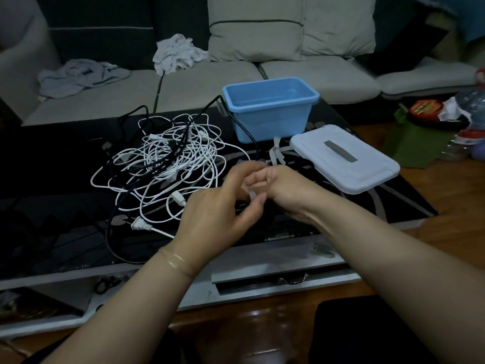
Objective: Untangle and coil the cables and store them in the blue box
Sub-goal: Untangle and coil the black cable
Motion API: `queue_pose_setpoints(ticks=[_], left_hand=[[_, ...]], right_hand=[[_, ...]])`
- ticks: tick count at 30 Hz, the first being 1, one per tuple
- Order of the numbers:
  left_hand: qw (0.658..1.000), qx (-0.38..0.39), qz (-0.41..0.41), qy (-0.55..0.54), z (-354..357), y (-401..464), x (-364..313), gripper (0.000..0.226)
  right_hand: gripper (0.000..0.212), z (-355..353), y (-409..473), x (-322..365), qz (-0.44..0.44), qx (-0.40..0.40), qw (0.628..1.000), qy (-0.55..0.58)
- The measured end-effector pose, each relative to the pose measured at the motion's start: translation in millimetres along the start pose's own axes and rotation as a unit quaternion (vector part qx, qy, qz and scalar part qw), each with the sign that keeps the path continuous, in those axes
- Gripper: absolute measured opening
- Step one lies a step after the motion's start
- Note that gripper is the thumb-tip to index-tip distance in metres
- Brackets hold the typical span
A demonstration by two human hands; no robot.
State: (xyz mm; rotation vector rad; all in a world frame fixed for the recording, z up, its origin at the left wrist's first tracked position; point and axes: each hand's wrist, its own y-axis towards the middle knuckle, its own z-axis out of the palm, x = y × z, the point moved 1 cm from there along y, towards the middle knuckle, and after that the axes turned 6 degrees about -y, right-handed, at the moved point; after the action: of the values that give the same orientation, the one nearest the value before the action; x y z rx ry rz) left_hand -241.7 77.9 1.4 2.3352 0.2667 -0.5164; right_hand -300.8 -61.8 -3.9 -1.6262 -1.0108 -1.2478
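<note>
A tangle of white cables [168,164] mixed with black cables [115,232] lies on the left half of the black glass table [52,179]. The blue box [273,111] stands open and empty at the far side of the table. Its white lid [343,158] lies flat to the right of it. My left hand [217,214] and my right hand [278,187] meet just right of the tangle. Both hands' fingers are closed on a small pale strap [250,194] held between them. Several more pale straps [275,153] lie in front of the box.
A white plug [139,225] lies near the table's front edge. One black cable [244,127] runs past the box's left side. Behind the table is a grey sofa [210,82] with cushions and crumpled cloths. Bottles and packages sit at the right [433,116].
</note>
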Motion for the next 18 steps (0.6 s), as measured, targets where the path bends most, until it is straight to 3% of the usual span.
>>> queue_pose_setpoints(ticks=[4, 6, 12, 14, 18], left_hand=[[1.000, -0.011, -0.013, -0.026, -2, 0, -1, 0.026], [1.000, -0.011, -0.008, -0.028, -1, 0, 2, 0.021], [0.993, -0.012, -0.083, -0.084, -1, 2, 8, 0.031], [0.990, 0.008, -0.113, -0.083, -6, 3, 8, 0.038], [0.983, 0.085, -0.145, -0.074, -13, 3, 9, 0.035]], right_hand=[[0.010, 5, -2, 4, -0.044, -0.023, 0.999, -0.004], [0.019, 6, -2, 5, -0.053, -0.035, 0.998, -0.025], [0.017, 10, -3, 6, -0.064, -0.079, 0.994, -0.036], [0.006, 12, -4, 7, -0.071, -0.104, 0.991, -0.035], [0.011, 10, -4, 10, -0.092, -0.161, 0.981, -0.060]])
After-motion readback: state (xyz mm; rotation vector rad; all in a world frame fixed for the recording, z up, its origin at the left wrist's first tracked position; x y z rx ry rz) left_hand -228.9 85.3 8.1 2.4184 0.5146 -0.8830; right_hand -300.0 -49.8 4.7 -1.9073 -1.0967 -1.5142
